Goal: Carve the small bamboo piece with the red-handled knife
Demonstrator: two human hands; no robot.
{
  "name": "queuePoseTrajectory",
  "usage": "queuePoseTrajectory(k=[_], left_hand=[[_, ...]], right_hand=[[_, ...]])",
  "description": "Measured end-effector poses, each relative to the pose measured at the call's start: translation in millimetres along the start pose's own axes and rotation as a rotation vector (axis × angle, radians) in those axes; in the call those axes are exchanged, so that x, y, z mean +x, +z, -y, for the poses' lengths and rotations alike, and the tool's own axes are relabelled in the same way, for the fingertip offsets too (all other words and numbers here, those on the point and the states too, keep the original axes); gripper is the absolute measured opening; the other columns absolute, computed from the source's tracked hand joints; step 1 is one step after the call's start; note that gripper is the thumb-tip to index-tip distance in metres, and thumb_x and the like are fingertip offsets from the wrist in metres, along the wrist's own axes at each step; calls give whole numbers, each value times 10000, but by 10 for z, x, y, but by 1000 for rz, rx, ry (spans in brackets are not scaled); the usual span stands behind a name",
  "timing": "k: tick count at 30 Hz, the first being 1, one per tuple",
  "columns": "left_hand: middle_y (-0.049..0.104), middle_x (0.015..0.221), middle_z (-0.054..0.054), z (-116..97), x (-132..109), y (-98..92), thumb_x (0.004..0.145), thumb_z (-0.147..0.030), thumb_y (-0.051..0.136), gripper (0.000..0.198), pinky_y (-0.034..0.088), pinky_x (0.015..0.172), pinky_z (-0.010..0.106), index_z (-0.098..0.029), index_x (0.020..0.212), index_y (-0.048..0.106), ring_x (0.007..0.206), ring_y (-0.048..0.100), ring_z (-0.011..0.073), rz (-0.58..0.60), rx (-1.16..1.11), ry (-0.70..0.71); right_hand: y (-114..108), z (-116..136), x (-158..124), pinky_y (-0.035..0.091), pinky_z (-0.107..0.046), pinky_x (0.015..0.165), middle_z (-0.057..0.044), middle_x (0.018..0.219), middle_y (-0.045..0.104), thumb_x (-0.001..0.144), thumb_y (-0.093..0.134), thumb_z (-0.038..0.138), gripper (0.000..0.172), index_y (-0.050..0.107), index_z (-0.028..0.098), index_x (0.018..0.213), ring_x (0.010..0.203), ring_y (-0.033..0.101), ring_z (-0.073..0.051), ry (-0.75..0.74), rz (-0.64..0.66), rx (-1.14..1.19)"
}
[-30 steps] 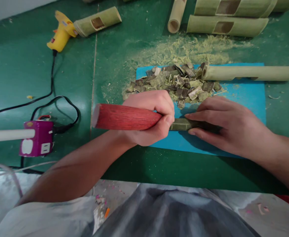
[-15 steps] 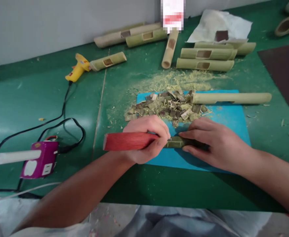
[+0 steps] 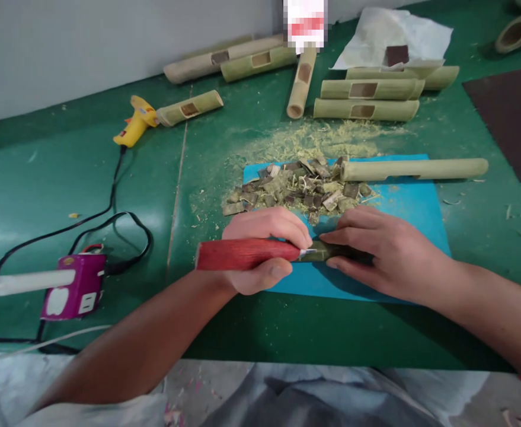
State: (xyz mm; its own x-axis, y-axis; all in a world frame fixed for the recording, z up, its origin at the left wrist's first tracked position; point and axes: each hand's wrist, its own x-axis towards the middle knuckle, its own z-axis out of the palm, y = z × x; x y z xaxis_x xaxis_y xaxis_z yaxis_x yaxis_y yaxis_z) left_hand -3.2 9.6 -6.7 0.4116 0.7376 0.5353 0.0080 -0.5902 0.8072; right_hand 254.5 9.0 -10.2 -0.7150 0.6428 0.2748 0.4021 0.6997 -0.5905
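My left hand [image 3: 264, 249] is wrapped round the red wooden handle of a carving knife [image 3: 237, 254], whose short blade tip touches a dark green bamboo piece [image 3: 331, 251]. My right hand [image 3: 384, 252] lies over that bamboo piece with fingers curled on it, pressing it onto the blue mat [image 3: 411, 207]. A pile of bamboo chips [image 3: 296, 187] lies on the mat just beyond my hands. A long pale bamboo tube [image 3: 414, 169] rests across the far edge of the mat.
Several cut bamboo tubes [image 3: 367, 99] lie at the back of the green table [image 3: 64, 178]. A yellow glue gun [image 3: 133, 126] with a black cord runs to a purple power socket [image 3: 76, 287] at the left. White paper [image 3: 393, 32] and a dark board [image 3: 513, 112] sit at the right.
The view has tilted up, so more of the table's back shows. My left hand has slid slightly back on the red handle and the blade tip now shows against the bamboo piece.
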Motion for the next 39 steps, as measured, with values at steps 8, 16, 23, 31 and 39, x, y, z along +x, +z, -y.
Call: queuePoseTrajectory(k=[8,16,23,31,39], left_hand=[[832,837,44,28,14,-5,987,-408,764,194,691,744,262,-215,1003,763,816,836,178,63,83,70],[850,878,32,12,19,-17,938,-369,833,146,695,718,286,-252,964,750,809,839,189,98,119,35],[848,859,-2,-52,57,53,876,-193,848,128,693,722,272,-257,907,742,775,829,163,113,161,15],[766,708,-3,-46,2,76,854,-184,770,141,596,566,253,-240,778,665,622,737,142,15,136,31],[838,851,15,26,19,-3,948,-349,805,130,672,662,273,-252,886,744,737,805,162,-22,72,-39]], right_hand=[[13,-4,-5,531,-355,727,-94,930,745,1049,676,275,215,818,142,1141,838,675,-224,2,-2,9],[11,-1,-8,532,-354,736,-87,934,749,1056,657,289,210,822,183,1131,848,669,-219,20,11,4],[5,3,-7,543,-363,730,-88,948,743,1064,642,304,228,820,202,1163,854,678,-229,35,26,25],[11,3,-4,542,-369,725,-111,957,757,1069,647,305,256,816,137,1162,856,680,-239,-10,3,6],[3,2,-10,537,-357,731,-92,952,747,1062,650,298,230,818,182,1167,853,674,-228,24,21,-5]])
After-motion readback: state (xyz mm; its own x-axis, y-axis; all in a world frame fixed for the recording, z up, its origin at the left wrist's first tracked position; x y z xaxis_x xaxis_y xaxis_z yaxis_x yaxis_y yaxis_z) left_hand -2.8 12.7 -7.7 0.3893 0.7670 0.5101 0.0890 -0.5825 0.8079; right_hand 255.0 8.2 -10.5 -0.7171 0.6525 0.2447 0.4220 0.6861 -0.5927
